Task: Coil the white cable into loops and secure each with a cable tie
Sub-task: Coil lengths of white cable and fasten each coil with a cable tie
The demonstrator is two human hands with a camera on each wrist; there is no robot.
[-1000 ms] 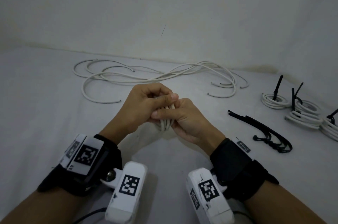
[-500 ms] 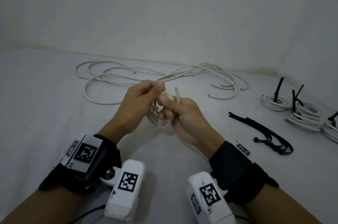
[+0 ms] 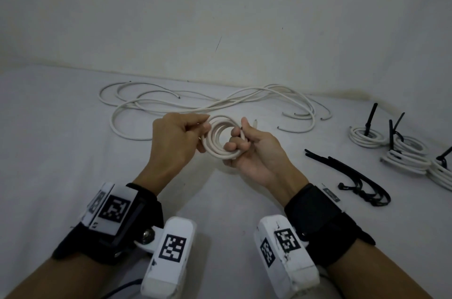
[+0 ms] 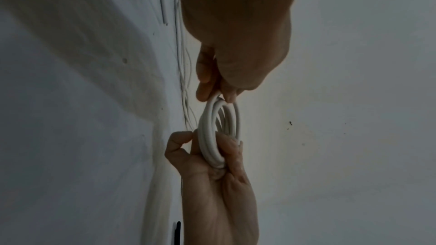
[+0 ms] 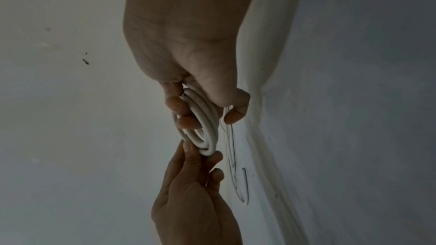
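Observation:
A small coil of white cable [image 3: 218, 138] hangs in the air between my two hands above the table. My left hand [image 3: 181, 137] pinches the coil's left rim [image 4: 218, 100] between thumb and fingers. My right hand [image 3: 241, 144] curls its fingers round the coil's right rim [image 5: 200, 118], and the cable's free end [image 3: 255, 122] sticks up past that thumb. The coil has several turns [image 4: 212, 137]. Black cable ties [image 3: 352, 176] lie on the table to the right of my right wrist.
Loose white cables [image 3: 208, 103] sprawl across the table [image 3: 49, 152] behind my hands, against the wall. Finished coils with black ties [image 3: 367, 135] sit at the far right, several of them, reaching the frame's edge [image 3: 413, 159].
My hands, clasped tightly together over the bunched cable a second ago, have drawn apart. The coil now shows as an open ring held by both rims.

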